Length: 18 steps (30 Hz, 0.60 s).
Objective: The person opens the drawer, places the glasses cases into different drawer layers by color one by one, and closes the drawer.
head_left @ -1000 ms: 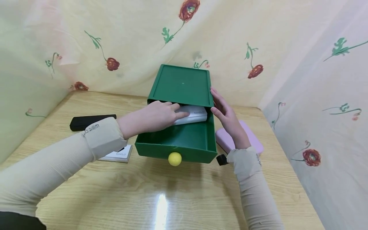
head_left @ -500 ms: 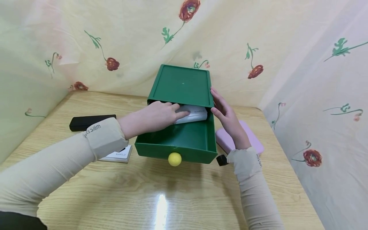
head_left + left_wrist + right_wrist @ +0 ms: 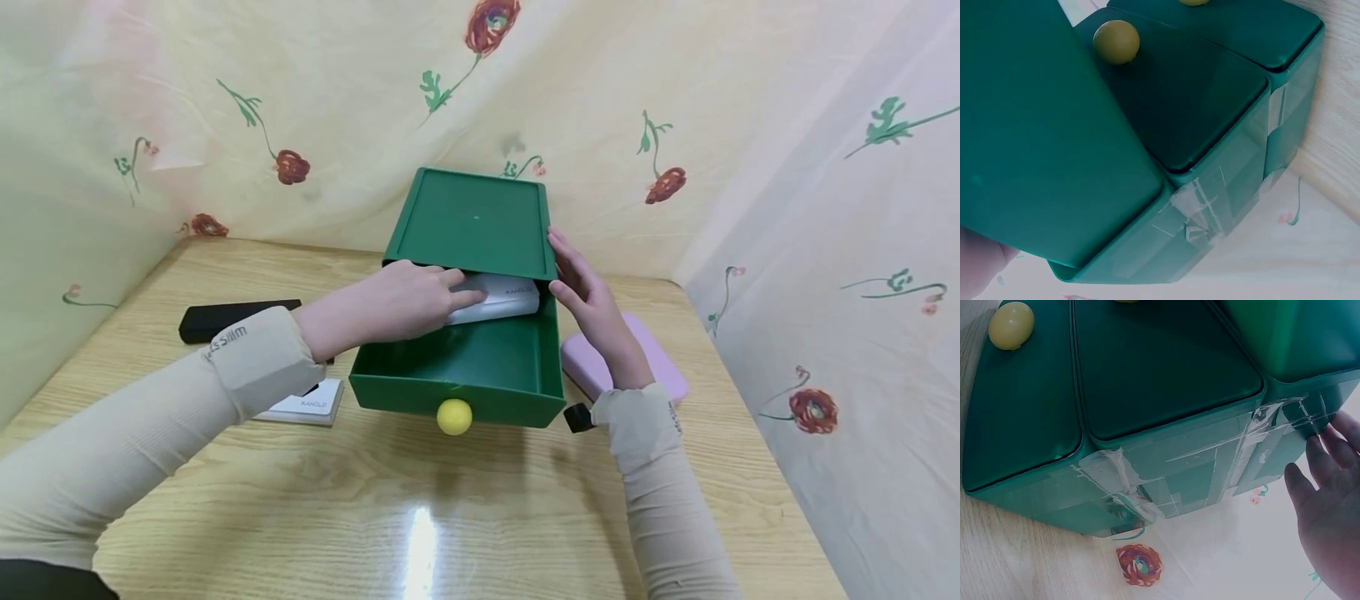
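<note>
A green drawer cabinet stands against the cloth backdrop, its top drawer pulled out by a yellow round knob. Inside, a white case with dark lettering lies partly under the cabinet's top. My left hand reaches into the drawer from the left, thumb laid straight on the case; its other fingertips are hidden below the cabinet's top edge. My right hand rests with spread fingers on the cabinet's right side, and the right wrist view shows these fingers at the taped side wall.
Left of the cabinet are a black case and a flat white box, partly behind my left sleeve. A lilac case lies to the right, beside my right forearm. Lower drawers with yellow knobs sit beneath the open one.
My left hand has slid slightly left along the white case. The case and drawer look the same, and my right hand has stayed in place.
</note>
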{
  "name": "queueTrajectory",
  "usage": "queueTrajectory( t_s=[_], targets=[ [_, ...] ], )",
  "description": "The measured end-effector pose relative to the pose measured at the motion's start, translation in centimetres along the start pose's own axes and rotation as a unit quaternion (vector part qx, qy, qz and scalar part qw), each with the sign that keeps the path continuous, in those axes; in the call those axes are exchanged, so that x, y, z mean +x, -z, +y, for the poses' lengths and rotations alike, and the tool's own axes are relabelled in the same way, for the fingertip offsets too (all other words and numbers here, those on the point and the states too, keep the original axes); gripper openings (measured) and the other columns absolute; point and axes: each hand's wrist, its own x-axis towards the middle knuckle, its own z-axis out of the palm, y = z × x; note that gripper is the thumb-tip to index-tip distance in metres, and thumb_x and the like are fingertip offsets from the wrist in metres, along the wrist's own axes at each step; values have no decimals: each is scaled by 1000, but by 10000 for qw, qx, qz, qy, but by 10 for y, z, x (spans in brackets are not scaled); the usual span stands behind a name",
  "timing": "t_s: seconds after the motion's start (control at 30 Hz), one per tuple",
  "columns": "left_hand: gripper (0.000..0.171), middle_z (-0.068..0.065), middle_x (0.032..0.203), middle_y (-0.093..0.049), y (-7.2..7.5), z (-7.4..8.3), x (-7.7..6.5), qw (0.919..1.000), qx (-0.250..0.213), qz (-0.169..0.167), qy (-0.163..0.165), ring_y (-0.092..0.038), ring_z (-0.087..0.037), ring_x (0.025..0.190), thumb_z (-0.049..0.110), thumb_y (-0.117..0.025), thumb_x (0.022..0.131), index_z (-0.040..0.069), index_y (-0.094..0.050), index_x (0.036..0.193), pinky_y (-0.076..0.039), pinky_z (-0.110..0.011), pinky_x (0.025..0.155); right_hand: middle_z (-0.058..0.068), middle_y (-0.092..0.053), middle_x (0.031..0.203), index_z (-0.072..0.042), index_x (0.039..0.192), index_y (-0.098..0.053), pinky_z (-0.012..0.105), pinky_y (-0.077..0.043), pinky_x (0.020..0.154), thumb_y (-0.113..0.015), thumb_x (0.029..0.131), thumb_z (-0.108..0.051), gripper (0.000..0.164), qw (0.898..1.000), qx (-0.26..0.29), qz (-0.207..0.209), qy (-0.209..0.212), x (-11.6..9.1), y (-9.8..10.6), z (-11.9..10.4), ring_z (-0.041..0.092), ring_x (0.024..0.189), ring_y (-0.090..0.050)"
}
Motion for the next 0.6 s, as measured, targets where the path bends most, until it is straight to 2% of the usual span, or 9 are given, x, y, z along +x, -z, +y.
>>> queueTrajectory(
  t_s=[0.17,0.43,0.6],
  targets=[
    [37,-10,106,-69,4,-3,-4,9998,-194,96,-40,-68,-22,85,15,-58,96,17,-60,133,-49,-28,51,-8,-18,163,-21,154,-27,51,-21,119,-45,103,-15,55,10000,-29,28,-3,0,0,-1,18,151,-18],
    [43,-10,105,-68,10,-9,-14,9979,-631,159,-7,-67,-22,85,22,-67,92,15,-59,133,-52,-31,54,-8,-18,163,-22,154,-27,49,-20,120,-45,103,-15,55,10000,-15,39,-52,0,0,-2,17,151,-19],
    [43,-10,103,-68,9,-12,-21,9960,-828,320,33,-66,-22,79,22,-67,92,14,-58,134,-50,-29,52,-8,-19,163,-21,154,-27,48,-20,121,-45,103,-14,55,10000,-2,48,-85,0,-1,-3,17,151,-18]
  ],
)
